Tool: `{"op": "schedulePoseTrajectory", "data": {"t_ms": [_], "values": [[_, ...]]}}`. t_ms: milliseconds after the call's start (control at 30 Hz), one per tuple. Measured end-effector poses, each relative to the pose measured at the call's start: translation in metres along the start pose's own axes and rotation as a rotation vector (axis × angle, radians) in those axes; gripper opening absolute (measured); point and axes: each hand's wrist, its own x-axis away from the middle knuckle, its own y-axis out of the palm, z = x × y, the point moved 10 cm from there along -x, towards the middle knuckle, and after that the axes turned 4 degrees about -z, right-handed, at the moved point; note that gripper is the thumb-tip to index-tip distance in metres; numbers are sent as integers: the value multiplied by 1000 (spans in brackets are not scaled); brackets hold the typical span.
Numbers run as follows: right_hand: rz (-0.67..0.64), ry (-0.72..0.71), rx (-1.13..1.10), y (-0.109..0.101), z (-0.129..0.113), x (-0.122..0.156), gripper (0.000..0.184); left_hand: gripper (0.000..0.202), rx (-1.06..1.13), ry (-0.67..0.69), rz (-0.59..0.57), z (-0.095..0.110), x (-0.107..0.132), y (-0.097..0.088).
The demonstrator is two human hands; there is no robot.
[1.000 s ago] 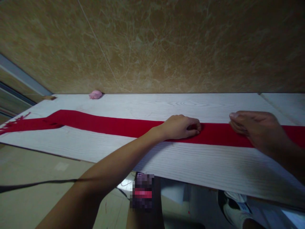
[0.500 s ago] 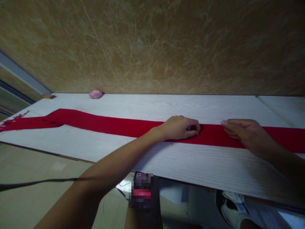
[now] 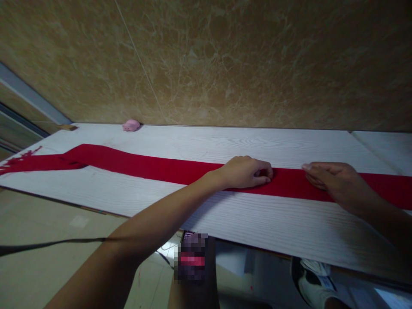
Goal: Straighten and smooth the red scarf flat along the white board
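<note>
Left hand (image 3: 246,172): palm down on the long red woven scarf (image 3: 167,168), fingers curled under, knuckles up, tips pressing into the cloth near its mid-length. Looks like a loose pinch of fabric under the fingertips; can't tell if cloth is really gripped.

Right hand (image 3: 331,180): just to the right of the left hand, apart from it w/ a strip of bare red between. Fingers straight, close together, laid flat along the scarf, pointing left. Holds nothing, only presses.

Scarf: lies lengthwise across the pale white wood-grain board table (image 3: 257,223), running from left edge of view to right edge & out of view. Mostly flat, narrow band; bends slightly approx. at left third. Fringed end (image 3: 19,158) at far left, at the table's edge.

Table: long, set against the wall; near edge runs diagonally down to the right.

Small pink lump (image 3: 131,125): on table at the back edge, touching or just at the wall, well apart from both hands. What it is: can't tell.

Wall (image 3: 225,60): brown marbled stone-look panel w/ a thin diagonal seam.

Below table: beige floor tile (image 3: 58,266), dark cable (image 3: 48,244) across it, white shoe (image 3: 313,279) lower right.
</note>
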Motion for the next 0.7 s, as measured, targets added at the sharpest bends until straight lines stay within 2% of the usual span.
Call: {"op": "schedulePoseTrajectory", "data": {"t_ms": [233, 700], "values": [[17, 34, -41, -4, 8, -2, 63, 22, 5, 2, -4, 0, 0, 1], [7, 21, -18, -2, 4, -1, 63, 21, -11, -11, -2, 1, 1, -1]]}}
